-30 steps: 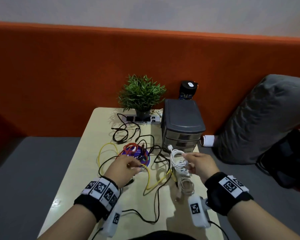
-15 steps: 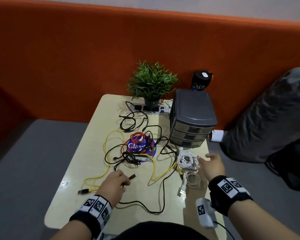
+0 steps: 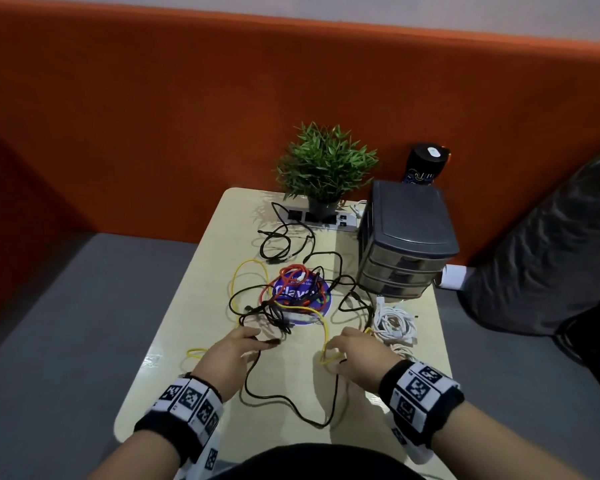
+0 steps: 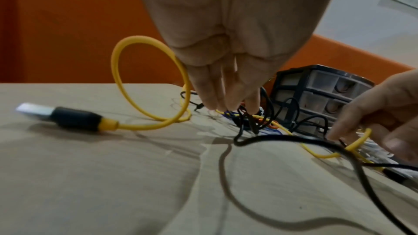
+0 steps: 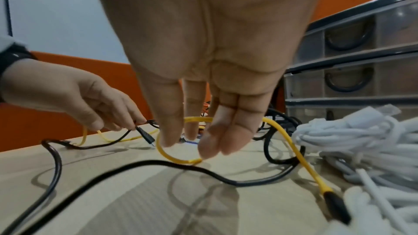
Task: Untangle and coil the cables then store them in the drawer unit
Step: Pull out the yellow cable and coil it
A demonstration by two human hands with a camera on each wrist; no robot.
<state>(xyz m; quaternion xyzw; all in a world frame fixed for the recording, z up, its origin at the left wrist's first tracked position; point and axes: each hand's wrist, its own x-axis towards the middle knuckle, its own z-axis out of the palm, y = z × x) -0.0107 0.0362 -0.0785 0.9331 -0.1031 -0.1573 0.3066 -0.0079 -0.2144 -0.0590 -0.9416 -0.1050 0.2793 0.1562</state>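
I've got the counter (image 3: 174, 327) spread under the whole snarl, drawer unit (image 3: 407, 237) at the far right. The yellow cable (image 5: 291, 147) runs left to right in front of me, nearer my right hand (image 3: 355, 355), whose grip pinches its loop. My left hand (image 3: 229, 355) pinches the black cable (image 3: 257, 386) at its plug end, just leftward.

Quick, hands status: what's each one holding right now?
Left hand: pinching the black cable near its plug.
Right hand: fingers pinching a loop of the yellow cable.
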